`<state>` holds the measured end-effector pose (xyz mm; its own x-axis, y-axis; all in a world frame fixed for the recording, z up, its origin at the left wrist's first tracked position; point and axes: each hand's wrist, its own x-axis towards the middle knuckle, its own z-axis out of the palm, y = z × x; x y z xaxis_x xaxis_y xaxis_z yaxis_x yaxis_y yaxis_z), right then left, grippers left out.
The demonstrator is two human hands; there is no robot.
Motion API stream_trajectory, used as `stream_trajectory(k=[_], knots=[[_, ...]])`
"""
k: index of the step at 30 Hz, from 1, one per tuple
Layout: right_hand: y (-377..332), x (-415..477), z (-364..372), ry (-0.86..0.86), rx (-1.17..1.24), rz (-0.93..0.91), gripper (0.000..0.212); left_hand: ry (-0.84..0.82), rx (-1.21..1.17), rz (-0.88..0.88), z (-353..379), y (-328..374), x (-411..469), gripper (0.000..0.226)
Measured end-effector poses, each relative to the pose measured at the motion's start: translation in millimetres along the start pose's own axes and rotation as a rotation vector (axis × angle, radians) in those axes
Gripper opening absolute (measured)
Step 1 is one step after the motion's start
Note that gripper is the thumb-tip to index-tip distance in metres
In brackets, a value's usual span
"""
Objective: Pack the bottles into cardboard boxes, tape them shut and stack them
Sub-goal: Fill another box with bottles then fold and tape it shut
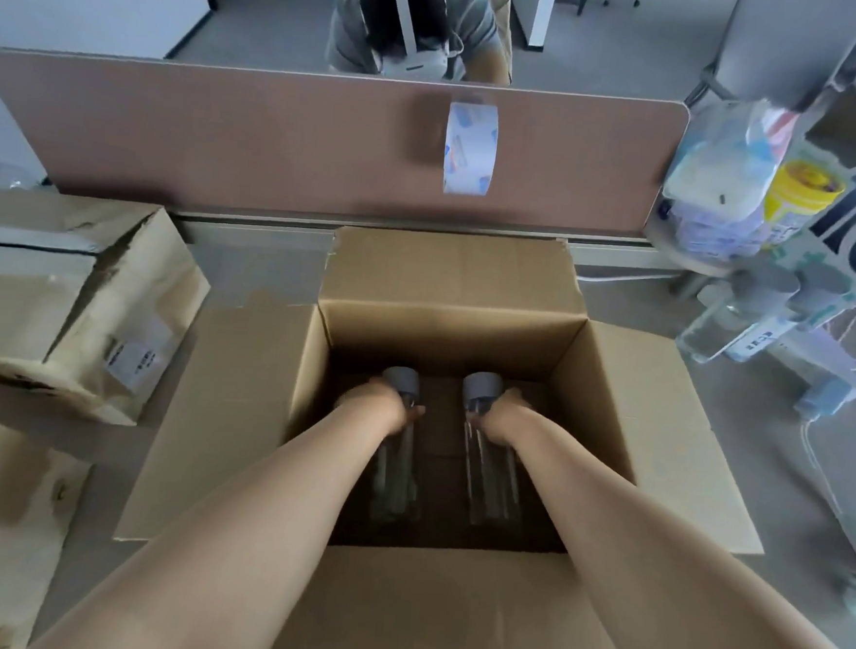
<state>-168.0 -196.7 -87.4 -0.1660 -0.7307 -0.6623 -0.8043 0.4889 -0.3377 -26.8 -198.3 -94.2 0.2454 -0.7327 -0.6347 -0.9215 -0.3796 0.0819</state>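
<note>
In the middle of the open box (446,325), the left hand (384,408) grips the left bottle (397,479) and the right hand (504,420) the right bottle (493,486), just below their grey caps (402,379). Clear, rigid, probably slick and breakable, they suit that neck hold.

Both forearms bare, extended forward and down, converging slightly. Left hand (385,406) grips the left bottle (398,469) just below its cap; right hand (503,416) grips the right bottle (494,476) likewise. Fingertips mostly hidden.
</note>
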Motion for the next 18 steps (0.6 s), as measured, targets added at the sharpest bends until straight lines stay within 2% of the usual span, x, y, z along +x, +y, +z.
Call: stream_trajectory(k=[1, 3, 5, 12, 16, 18], knots=[[0.1, -1.6, 1.6, 0.005, -0.119, -0.063, 0.051, 0.022, 0.02, 0.005, -1.3, -2.4, -1.0, 0.071], [-5.3, -7.2, -5.2, 0.055, -0.065, -0.038, 0.052, 0.098, 0.061, 0.036, -4.3, -5.6, -4.3, 0.068], [-4.8, -9.4, -9.1, 0.153, -0.11, -0.055, 0.061, 0.201, 0.084, 0.091, -9.3, -8.6, -11.8, 0.065], [12.5, -55.6, -9.2, 0.269, 0.055, -0.274, 0.063, 0.438, 0.049, 0.248, -8.5, -21.0, -61.2, 0.056], [35.8, -92.4, -7.6, 0.408, 0.263, -0.412, 0.055, 0.582, -0.039, 0.316, 11.0, -37.6, -97.2, 0.053], [46.9, -110.5, -4.4, 0.461, 0.29, -0.465, 0.051, 0.616, -0.092, 0.327, 21.9, -46.2, -113.5, 0.051]])
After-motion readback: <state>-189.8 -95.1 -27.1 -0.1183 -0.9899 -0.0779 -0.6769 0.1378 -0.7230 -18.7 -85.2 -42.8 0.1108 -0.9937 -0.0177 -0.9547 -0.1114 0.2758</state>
